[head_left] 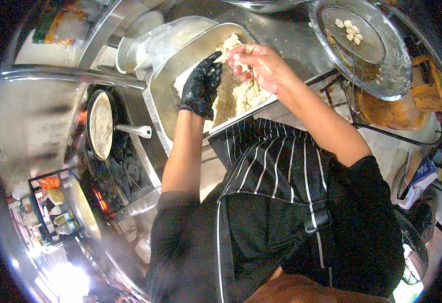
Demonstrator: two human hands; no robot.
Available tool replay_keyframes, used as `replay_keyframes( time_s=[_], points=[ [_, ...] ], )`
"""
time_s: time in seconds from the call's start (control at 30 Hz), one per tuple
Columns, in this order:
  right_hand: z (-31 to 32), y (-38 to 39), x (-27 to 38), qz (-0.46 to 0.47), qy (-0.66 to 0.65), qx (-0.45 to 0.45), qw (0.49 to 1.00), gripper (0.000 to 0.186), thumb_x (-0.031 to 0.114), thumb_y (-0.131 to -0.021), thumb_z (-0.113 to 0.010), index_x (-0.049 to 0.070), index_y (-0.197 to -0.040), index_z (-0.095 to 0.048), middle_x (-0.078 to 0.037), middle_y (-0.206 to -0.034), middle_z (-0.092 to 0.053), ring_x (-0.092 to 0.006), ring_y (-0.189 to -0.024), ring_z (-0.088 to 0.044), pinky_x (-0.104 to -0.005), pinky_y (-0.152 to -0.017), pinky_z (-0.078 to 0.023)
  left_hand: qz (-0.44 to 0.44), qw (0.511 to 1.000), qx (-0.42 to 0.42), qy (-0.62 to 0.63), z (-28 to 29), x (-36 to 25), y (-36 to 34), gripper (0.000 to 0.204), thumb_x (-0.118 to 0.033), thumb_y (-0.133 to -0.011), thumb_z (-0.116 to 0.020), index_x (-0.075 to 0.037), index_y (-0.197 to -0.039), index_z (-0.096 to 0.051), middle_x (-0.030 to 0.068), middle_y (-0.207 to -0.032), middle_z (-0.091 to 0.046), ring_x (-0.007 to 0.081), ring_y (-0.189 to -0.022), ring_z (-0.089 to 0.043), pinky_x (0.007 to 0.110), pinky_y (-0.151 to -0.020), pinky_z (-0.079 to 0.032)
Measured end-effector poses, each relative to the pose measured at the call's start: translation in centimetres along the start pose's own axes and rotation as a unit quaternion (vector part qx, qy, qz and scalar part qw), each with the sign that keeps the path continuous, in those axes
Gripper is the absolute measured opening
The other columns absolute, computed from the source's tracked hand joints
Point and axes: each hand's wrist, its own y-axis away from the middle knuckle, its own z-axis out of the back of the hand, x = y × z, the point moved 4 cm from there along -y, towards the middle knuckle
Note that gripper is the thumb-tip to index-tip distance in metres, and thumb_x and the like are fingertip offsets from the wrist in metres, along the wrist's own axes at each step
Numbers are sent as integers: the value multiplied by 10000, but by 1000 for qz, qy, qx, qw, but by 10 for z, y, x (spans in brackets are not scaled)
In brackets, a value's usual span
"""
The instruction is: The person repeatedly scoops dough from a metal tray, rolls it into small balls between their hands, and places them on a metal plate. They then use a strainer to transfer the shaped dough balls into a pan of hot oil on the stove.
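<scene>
Much crumbly pale dough [251, 94] lies unshaped in a rectangular steel pan [163, 101], where a curled, black-gloved left hand [201, 88] meets a bare right hand [261, 65], fingertips nearly together, any grip unclear; a few small lumps [350, 31], seemingly finished, sit on a round steel tray [399, 76]. Beyond: steel counter [281, 31], stovetop [125, 177], frying pan [134, 131].

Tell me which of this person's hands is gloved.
The left hand: a black glove covers it to the wrist, while the right hand is bare.
</scene>
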Motion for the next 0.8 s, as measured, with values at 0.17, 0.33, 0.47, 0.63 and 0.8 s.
replay_keyframes(
  time_s=[0.17,0.33,0.47,0.63,0.8],
  points=[
    [-5,-5,-7,7,-77,8,997,220,249,-854,-568,35,-898,-592,19,-687,-506,-73,-584,-509,-196,-477,-433,-13,997,-35,-64,-17,-1,2,290,-204,-885,-479,-79,-1137,-548,-24,-701,-497,88,-562,-454,196,-465,-375],
    [-6,-3,3,14,-58,-120,991,489,489,-852,-504,115,-553,-405,32,-463,-338,-65,-359,-286,-215,-318,-210,44,995,30,89,-24,-3,-4,379,-463,-878,-448,-185,-629,-511,-21,-548,-421,145,-488,-407,255,-418,-323],
    [-11,1,10,37,-27,-165,985,481,482,-869,-468,147,-539,-372,36,-437,-319,-75,-339,-278,-233,-315,-212,54,989,-132,51,-9,7,-14,431,-452,-889,-423,-206,-537,-391,-22,-464,-356,156,-404,-364,308,-362,-277],
    [-1,0,10,59,-47,-124,989,354,389,-885,-475,96,-690,-504,16,-570,-446,-80,-439,-394,-260,-424,-371,-150,940,-17,-306,-11,-6,-20,216,-315,-889,-472,-120,-831,-547,37,-669,-529,162,-583,-491,285,-512,-408],
    [3,2,10,84,-152,-47,984,213,253,-861,-532,61,-941,-573,-42,-784,-574,-108,-555,-491,-235,-442,-421,-45,995,85,-4,-19,-4,-24,339,-103,-873,-494,-61,-1210,-483,118,-1218,-492,224,-1054,-516,273,-805,-455]
  ],
)
